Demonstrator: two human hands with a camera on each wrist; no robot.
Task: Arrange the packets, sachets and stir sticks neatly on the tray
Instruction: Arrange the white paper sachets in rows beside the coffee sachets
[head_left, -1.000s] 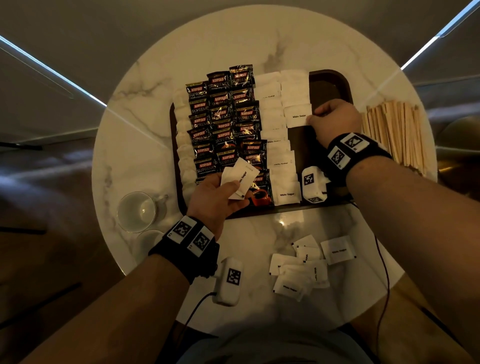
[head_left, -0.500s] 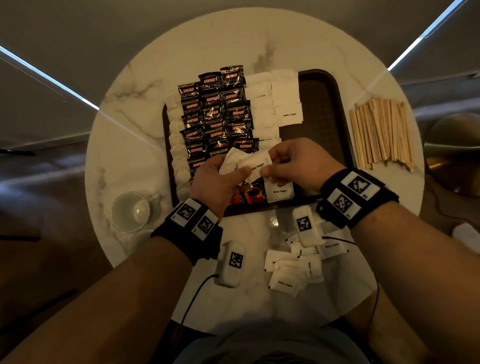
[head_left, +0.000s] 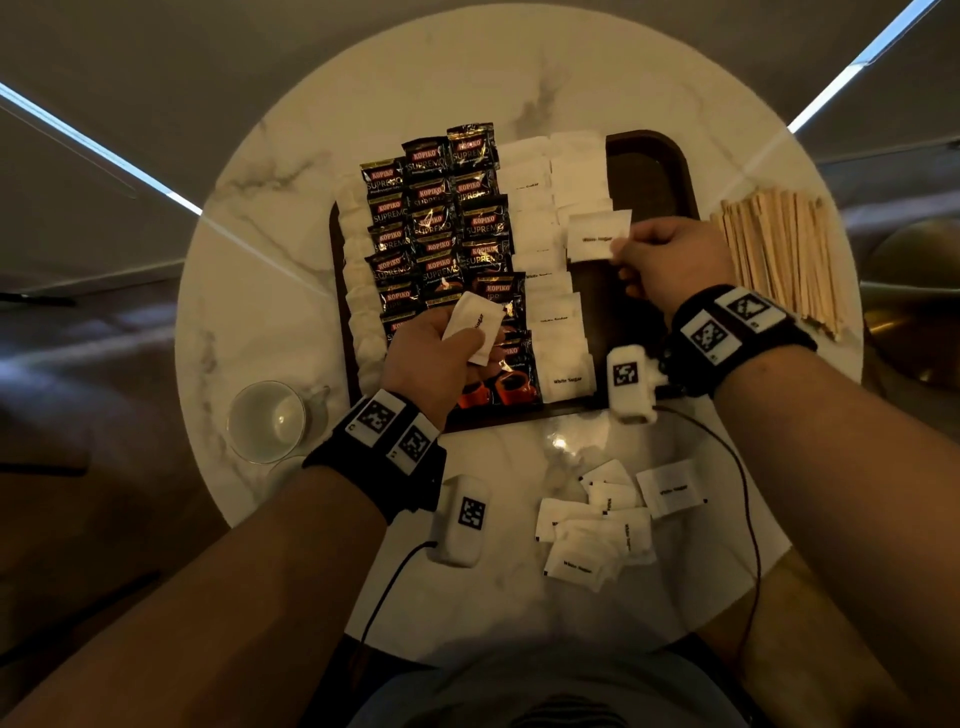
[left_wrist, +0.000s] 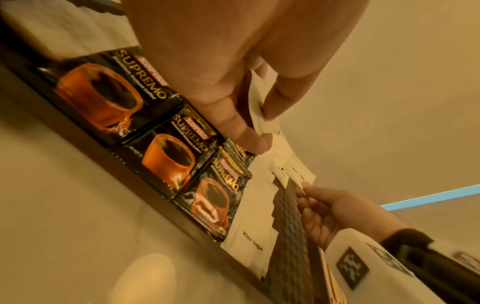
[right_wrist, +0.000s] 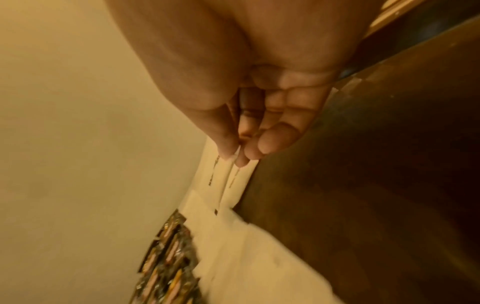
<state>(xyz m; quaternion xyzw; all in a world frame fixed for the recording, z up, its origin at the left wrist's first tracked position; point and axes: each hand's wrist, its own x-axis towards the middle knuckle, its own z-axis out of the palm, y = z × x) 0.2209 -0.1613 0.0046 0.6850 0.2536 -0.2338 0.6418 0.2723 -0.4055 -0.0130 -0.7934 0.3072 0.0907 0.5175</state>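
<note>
A dark brown tray (head_left: 649, 171) on the round marble table holds rows of black coffee packets (head_left: 441, 218) and columns of white sugar sachets (head_left: 550, 291). My right hand (head_left: 621, 257) pinches one white sugar sachet (head_left: 597, 235) by its right edge, low over the rightmost sachet column; the right wrist view shows it edge-on at my fingertips (right_wrist: 235, 157). My left hand (head_left: 467, 345) holds white sachets (head_left: 475, 325) between thumb and fingers above the near coffee packets (left_wrist: 166, 154). Wooden stir sticks (head_left: 784, 254) lie in a pile on the table, right of the tray.
A loose heap of white sugar sachets (head_left: 602, 525) lies on the table near the front edge. A glass cup (head_left: 267, 421) stands at the left. The right part of the tray floor (head_left: 644, 192) is bare. Wrist camera cables trail over the table edge.
My right hand took a sachet from my left hand and carried it up and right to the rightmost sachet column. My left hand stayed over the near coffee packets.
</note>
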